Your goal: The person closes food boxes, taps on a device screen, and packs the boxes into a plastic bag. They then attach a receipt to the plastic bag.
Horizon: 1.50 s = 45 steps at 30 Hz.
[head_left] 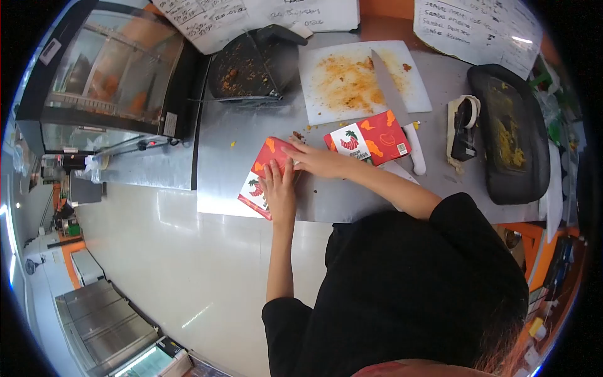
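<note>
A red and white cardboard food box lies at an angle near the front edge of the steel table. My left hand rests over its near right side, fingers closed against the top and thumb side. My right hand grips the box's right edge near its far corner, fingertips on the red part. The underside and right side are mostly hidden by my hands. To the right lies a second, matching box, apart from both hands. Behind it, a large knife with a white handle lies across a stained white cutting board.
A black scoop-like tray with crumbs stands at the back left, beside a glass display warmer. On the right are a black tray with yellow scraps and a black strapped object. Handwritten sheets stand behind.
</note>
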Motion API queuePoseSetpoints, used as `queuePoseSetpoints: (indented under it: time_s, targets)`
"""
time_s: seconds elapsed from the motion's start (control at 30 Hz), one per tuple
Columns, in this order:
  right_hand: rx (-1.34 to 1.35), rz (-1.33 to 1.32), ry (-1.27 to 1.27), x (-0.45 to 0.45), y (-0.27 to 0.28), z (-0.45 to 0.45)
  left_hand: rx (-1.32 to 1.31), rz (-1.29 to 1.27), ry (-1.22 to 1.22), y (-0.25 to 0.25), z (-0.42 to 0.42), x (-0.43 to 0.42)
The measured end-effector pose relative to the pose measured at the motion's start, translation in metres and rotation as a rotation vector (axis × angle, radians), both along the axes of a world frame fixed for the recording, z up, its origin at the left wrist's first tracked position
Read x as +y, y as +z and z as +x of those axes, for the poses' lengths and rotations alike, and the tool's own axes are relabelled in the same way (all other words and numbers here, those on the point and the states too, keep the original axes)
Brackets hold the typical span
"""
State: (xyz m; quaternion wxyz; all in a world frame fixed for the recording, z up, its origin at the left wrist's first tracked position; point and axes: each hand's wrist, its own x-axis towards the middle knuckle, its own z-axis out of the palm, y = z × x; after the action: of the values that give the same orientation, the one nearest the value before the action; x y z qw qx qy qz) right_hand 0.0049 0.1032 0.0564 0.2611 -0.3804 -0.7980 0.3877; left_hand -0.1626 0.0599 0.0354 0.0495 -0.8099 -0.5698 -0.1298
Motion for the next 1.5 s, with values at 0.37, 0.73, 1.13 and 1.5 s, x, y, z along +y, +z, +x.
queuePoseSetpoints:
  time_s: [0.37, 0.73, 1.13, 1.5]
  targets:
    - [-0.390, -0.356, -0.027, 0.008, 0.037, 0.004, 0.022, -0.016, 0.236, 0.022, 0.007, -0.021]
    - [0.152, -0.310, -0.381, 0.003, -0.053, -0.047, 0.138, 0.078, 0.501, 0.007, 0.003, -0.042]
    - [-0.121, 0.078, -0.203, 0.024, -0.031, -0.059, 0.184, 0.141, 0.443, 0.005, 0.002, -0.040]
    - [-0.072, 0.386, -0.499, -0.026, -0.031, -0.014, 0.252, 0.150, 0.313, 0.001, -0.004, -0.040]
